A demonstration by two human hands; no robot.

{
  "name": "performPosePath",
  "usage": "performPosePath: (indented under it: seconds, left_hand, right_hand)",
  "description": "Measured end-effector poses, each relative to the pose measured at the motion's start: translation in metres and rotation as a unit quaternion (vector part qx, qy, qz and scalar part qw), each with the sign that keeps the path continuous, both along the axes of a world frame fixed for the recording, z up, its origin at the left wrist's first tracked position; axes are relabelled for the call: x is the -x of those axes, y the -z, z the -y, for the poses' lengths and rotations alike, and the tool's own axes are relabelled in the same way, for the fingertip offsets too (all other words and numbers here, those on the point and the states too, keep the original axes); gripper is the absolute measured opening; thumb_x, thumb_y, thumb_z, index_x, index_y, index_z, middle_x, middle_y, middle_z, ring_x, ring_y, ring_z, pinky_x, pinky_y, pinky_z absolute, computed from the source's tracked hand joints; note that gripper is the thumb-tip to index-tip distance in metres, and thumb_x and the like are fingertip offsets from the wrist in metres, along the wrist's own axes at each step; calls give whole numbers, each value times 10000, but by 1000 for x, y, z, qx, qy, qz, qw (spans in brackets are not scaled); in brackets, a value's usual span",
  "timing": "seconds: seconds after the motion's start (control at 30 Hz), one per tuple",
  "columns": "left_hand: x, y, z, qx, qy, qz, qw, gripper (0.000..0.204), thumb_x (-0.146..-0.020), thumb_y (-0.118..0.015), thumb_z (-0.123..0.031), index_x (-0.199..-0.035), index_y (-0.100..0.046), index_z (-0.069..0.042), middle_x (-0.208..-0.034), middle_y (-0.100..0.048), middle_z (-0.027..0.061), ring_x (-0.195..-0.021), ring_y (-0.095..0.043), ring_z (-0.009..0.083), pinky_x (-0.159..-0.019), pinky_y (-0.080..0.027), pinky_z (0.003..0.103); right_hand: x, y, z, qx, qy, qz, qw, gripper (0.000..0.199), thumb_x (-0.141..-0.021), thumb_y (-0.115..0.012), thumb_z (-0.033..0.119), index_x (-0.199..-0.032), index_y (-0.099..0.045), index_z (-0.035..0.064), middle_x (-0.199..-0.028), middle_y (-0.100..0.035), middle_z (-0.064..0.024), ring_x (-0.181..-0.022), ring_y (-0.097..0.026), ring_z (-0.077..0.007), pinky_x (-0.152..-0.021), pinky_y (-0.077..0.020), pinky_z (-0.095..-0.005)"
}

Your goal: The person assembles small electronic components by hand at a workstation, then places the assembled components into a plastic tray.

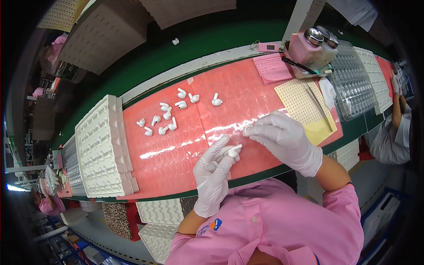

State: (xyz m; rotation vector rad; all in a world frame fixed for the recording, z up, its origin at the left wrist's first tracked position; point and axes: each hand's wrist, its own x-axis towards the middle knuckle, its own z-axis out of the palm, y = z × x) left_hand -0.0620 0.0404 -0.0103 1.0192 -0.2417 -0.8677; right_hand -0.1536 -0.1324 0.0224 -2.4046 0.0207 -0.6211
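Observation:
A white wireless earbud (234, 151) is pinched between the thumb and fingers of my gloved left hand (211, 176), low over the front part of the red mat (152, 170). My right hand (285, 139), gloved in white too, is just to its right with thumb and fingertips pressed together. Whatever sits in that pinch is too small and pale to make out. The two hands are a short gap apart. Several more white earbuds lie loose farther back, some in a cluster around one earbud (167, 114), with a single earbud (217, 100) apart to their right.
Stacked off-white moulded trays (100, 148) border the mat's left side. At right are tweezers (319, 107) on a yellow dotted sheet (293, 99), a pink notepad (273, 68), a pen (300, 66), pump bottles (306, 46) and a clear tray (353, 84). Behind runs a green belt (212, 35).

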Motion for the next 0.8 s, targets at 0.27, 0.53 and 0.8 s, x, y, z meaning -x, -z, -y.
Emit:
performPosePath:
  seconds: [0.27,0.53,0.8]
  left_hand:
    - [1,0,4,10,-11,-3,1000,385,-883,-636,-33,-1245,-526,39,-1046,-648,125,-919,-609,154,-842,-479,267]
    - [0,3,1,6,-21,12,1000,325,-889,-611,14,-1207,-551,44,-1105,-644,143,-988,-618,169,-882,-480,264]
    - [-1,7,0,31,-17,19,999,302,-889,-596,37,-1191,-586,37,-1142,-598,108,-1058,-583,178,-906,-466,271]
  right_hand:
    - [-1,16,-10,-175,21,-11,984,206,-800,-694,7,-1006,-687,18,-892,-633,-65,-770,-627,-154,-656,-519,-260]
    - [2,14,-28,-83,16,58,995,196,-799,-691,-12,-994,-680,0,-881,-625,-84,-801,-626,-145,-670,-525,-280]
    - [-1,16,-30,-267,32,-6,963,183,-794,-690,-31,-975,-680,-5,-901,-621,-72,-788,-606,-105,-657,-508,-250]
